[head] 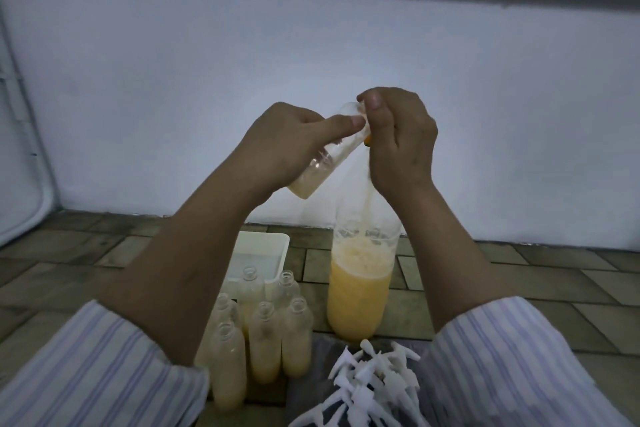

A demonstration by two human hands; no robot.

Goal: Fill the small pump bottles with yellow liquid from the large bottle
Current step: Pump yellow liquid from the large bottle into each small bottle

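Note:
My left hand grips a small clear bottle, raised and tilted with its mouth up to the right; a little yellow liquid lies in its base. My right hand pinches at that bottle's mouth with thumb and forefinger. A small orange piece shows under the thumb, and I cannot tell what it is. Directly below stands the large clear bottle, about half full of yellow liquid, its neck reaching up to my right hand. Several small open bottles holding yellow liquid stand on the floor to its left.
A pile of white pump heads lies on a dark sheet at the front right. A white tray sits behind the small bottles. The floor is brick-patterned tile, with a pale wall close behind.

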